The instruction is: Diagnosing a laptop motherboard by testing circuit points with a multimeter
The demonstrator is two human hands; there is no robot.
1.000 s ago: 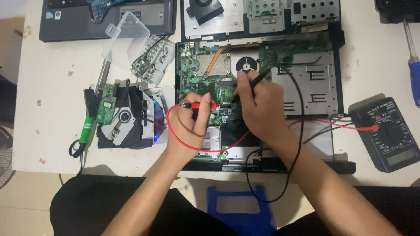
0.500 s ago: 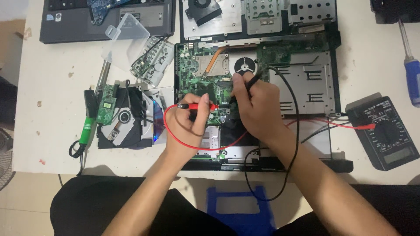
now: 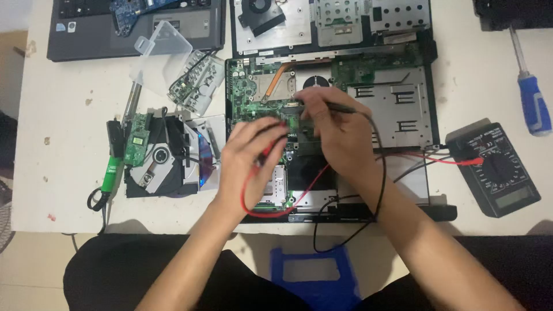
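An opened laptop base with a green circuit board [image 3: 253, 86] lies in the middle of the white table. My left hand [image 3: 250, 158] holds a red test probe [image 3: 271, 151] with its tip down on the board. My right hand [image 3: 337, 129] grips a black test probe [image 3: 340, 107], pointing left onto the board near the copper heat pipe [image 3: 280, 76]. Red and black leads loop from both probes across to a black multimeter [image 3: 495, 168] at the right edge of the table.
A dismantled optical drive [image 3: 158, 158] with a small green board and a green-handled soldering iron [image 3: 112, 173] lie to the left. A clear plastic box [image 3: 161, 49] and another laptop [image 3: 135, 26] sit at the back left. A blue-handled screwdriver [image 3: 533, 103] lies at the far right.
Both hands have shifted slightly up the board with their probes. The red probe now sits lower in my left hand's grip.
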